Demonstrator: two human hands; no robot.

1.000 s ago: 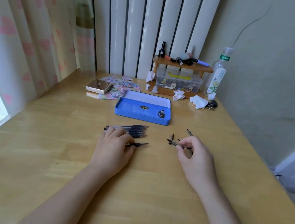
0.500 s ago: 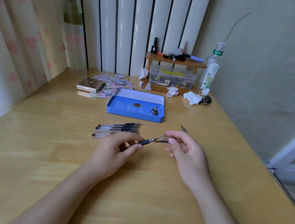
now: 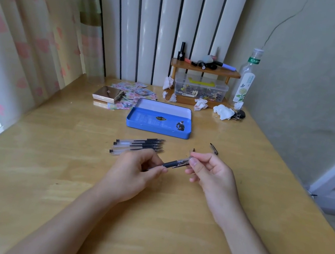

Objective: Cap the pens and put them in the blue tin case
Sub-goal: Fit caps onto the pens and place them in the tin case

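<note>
My left hand (image 3: 136,169) grips a clear pen with a black grip (image 3: 169,164) by its barrel, above the wooden table. My right hand (image 3: 209,170) pinches a clear cap (image 3: 183,163) that sits over the pen's tip. Several uncapped pens (image 3: 139,144) lie side by side just beyond my left hand, tips to the right. One loose cap (image 3: 214,149) lies beyond my right hand; another cap tip (image 3: 193,150) peeks out behind my fingers. The open blue tin case (image 3: 158,129) stands farther back, nothing in it.
Behind the case lie a gold compact box (image 3: 107,94) on patterned papers, crumpled tissues (image 3: 223,112), a small wooden shelf (image 3: 205,69) over a clear plastic box, and a bottle (image 3: 245,79). A wall runs along the right, a curtain on the left.
My left hand lifted one pen off the table and my right hand picked up a cap. The two came together and the cap now sits over the pen tip.
</note>
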